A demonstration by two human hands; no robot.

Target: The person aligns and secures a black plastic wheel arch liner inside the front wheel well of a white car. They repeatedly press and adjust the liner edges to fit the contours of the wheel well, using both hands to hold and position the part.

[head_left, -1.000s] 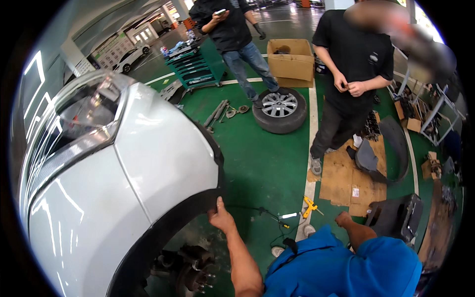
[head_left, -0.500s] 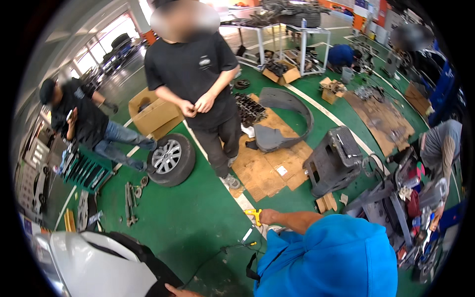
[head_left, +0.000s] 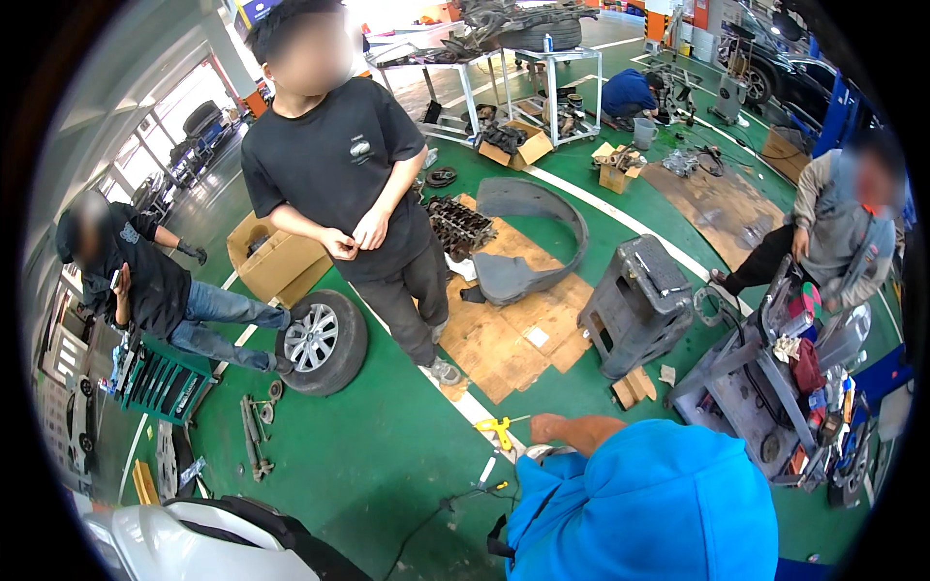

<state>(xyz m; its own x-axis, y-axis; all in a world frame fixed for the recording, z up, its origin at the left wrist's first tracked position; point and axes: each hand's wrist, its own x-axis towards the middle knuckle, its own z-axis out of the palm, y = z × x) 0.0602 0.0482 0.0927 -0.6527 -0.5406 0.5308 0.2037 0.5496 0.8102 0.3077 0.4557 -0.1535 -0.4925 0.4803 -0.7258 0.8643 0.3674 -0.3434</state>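
Observation:
Neither my left hand nor my right hand is in view. Right below me a co-worker in a blue cap and blue top [head_left: 659, 504] crouches, with a bare forearm [head_left: 581, 431] bent across the front. A white car fender [head_left: 160, 547] with a black wheel arch edge [head_left: 281, 533] shows at the bottom left corner. A small yellow tool [head_left: 499, 426] and a cable lie on the green floor just ahead of the co-worker.
A person in a black T-shirt [head_left: 358, 184] stands ahead beside a loose wheel [head_left: 320, 341] and a cardboard box [head_left: 276, 261]. Another person crouches at a green tool cart [head_left: 160, 382]. Right: grey bin [head_left: 639, 305], grey parts cart [head_left: 756, 397], seated person [head_left: 833, 223]. A black arch liner [head_left: 533, 232] lies on cardboard.
The view has swung right, away from the white car, which slid from the left half to the bottom left corner. The arm that touched the wheel arch is no longer there.

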